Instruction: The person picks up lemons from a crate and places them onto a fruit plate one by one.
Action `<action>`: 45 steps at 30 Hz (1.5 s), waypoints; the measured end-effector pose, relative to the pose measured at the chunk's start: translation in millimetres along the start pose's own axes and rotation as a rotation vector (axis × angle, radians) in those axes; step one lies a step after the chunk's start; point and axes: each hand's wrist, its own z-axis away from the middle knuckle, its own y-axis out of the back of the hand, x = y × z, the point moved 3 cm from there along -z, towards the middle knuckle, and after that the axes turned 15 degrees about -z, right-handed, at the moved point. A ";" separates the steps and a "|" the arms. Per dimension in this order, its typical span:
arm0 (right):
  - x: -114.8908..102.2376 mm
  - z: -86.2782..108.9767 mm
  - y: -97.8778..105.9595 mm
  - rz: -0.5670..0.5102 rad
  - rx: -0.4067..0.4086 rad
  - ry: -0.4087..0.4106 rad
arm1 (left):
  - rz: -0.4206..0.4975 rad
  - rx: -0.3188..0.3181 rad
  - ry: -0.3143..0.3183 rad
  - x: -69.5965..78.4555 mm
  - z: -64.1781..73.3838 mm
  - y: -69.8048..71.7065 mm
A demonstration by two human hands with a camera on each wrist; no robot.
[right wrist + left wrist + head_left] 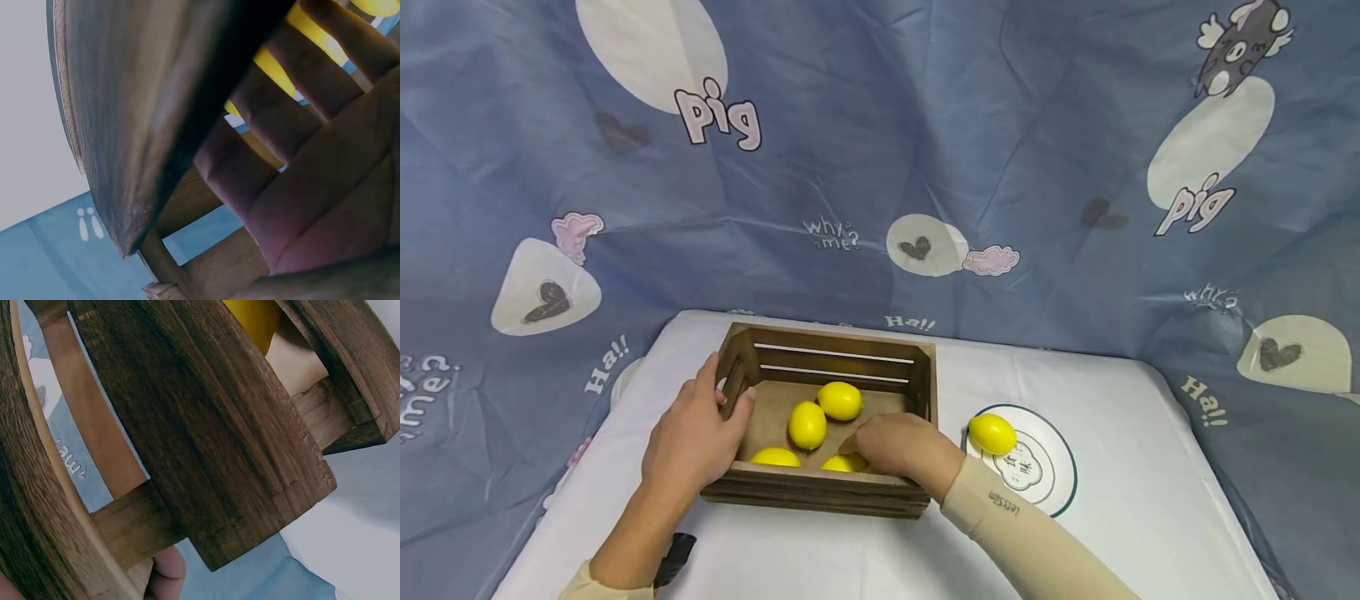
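A brown slatted wooden crate (820, 492) stands on the white-covered table. My left hand (692, 433) grips its left end, with the thumb over the inside and the other fingers along the outer side. Inside lie several yellow lemons: two near the middle, one lemon (775, 457) by the front left, and another lemon (844, 462) near the front wall. My right hand (898, 446) reaches down into the crate, its fingertips right at that last lemon. In the right wrist view the fingers (312, 69) are extended and spread, with yellow showing between them; a slat hides the fingertips.
Right of the crate, a white plate (1052, 467) with a dark green rim holds one lemon (992, 434). A blue printed cloth (850, 167) hangs behind the table (1112, 400). Below my left wrist a small black object (675, 558) shows.
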 end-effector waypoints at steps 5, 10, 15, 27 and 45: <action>-0.9 -0.5 0.0 0.024 0.012 -0.004 | -0.001 0.000 0.000 -0.6 -0.2 0.0; -0.3 -1.8 -1.6 -0.004 0.004 -0.002 | -0.002 0.009 -0.004 -0.5 0.2 -0.4; 0.3 -2.8 -2.4 -0.042 -0.018 0.001 | -0.003 0.013 -0.006 0.0 0.5 -0.6; 1.0 -4.2 -1.4 -0.091 -0.049 -0.100 | -0.002 0.004 0.003 -0.4 0.6 0.6; 4.1 -2.8 1.3 -0.184 -0.031 -0.100 | 0.003 -0.002 0.004 0.2 -0.6 -0.4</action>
